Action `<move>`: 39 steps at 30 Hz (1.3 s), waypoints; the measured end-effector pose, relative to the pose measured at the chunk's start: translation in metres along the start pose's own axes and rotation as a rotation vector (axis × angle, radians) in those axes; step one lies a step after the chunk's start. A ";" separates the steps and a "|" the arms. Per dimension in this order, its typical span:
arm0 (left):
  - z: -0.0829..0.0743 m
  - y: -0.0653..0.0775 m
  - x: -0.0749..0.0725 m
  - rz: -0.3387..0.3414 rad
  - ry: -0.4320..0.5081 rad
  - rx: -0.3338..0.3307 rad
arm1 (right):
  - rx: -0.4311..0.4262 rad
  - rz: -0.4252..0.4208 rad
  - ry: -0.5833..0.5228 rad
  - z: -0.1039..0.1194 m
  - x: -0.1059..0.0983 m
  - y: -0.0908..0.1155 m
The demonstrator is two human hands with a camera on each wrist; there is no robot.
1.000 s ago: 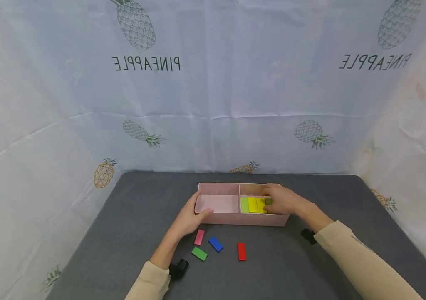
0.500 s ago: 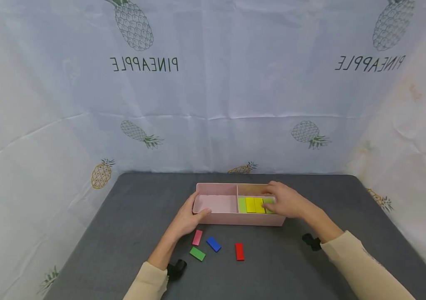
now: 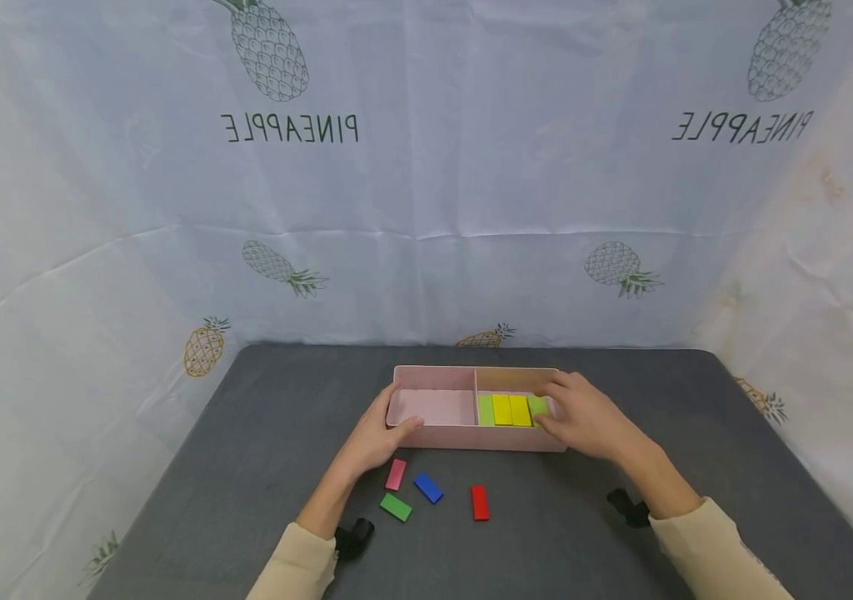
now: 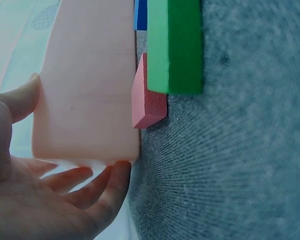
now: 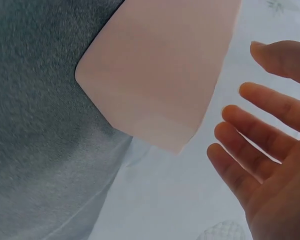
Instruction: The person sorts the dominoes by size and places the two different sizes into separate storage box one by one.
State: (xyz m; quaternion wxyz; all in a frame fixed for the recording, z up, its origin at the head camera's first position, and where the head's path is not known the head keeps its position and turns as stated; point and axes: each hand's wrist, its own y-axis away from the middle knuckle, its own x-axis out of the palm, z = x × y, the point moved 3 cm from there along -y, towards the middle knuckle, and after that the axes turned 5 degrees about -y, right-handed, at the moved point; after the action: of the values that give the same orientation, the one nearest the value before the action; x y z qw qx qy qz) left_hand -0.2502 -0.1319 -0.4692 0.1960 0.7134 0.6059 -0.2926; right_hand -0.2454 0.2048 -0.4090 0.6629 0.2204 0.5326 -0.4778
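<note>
A pink two-compartment box (image 3: 441,438) stands on the dark table. My left hand (image 3: 372,433) holds its left end, the thumb at the front rim; in the left wrist view, the curled fingers (image 4: 115,185) lie against the end wall. In the right compartment, yellow blocks (image 3: 501,409) stand side by side between a light green block (image 3: 486,410) and another light green block (image 3: 538,406). Over the box's right end is my right hand (image 3: 593,417), fingers spread and relaxed. The right wrist view shows this hand (image 5: 270,155) holding nothing, apart from the box wall.
In front of the box lie a pink block (image 3: 395,474), a blue block (image 3: 428,487), a green block (image 3: 396,507) and a red block (image 3: 480,502). Pineapple-print cloth (image 3: 426,183) hangs behind the grey table (image 3: 561,533).
My right hand has drawn back rightward from the compartment and its fingers have opened, leaving the right-hand light green block beside the yellow ones. My left hand stays at the box's left end.
</note>
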 end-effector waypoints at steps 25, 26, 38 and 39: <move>0.003 -0.002 0.002 -0.004 -0.003 -0.010 | 0.289 -0.063 -0.358 -0.031 0.021 0.035; 0.003 -0.002 0.002 -0.004 -0.003 -0.011 | 0.293 -0.060 -0.365 -0.031 0.022 0.036; 0.003 -0.003 -0.001 0.004 -0.030 0.004 | 0.348 -0.046 -0.468 -0.043 0.028 0.036; 0.002 -0.003 -0.001 0.004 -0.032 0.007 | 0.350 -0.044 -0.472 -0.044 0.029 0.036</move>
State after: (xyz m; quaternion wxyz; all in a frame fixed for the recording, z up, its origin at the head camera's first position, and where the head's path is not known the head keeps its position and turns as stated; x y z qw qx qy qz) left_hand -0.2534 -0.1335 -0.4700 0.2038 0.7106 0.6000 -0.3059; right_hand -0.2367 0.2445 -0.4578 0.7098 0.2025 0.2780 -0.6147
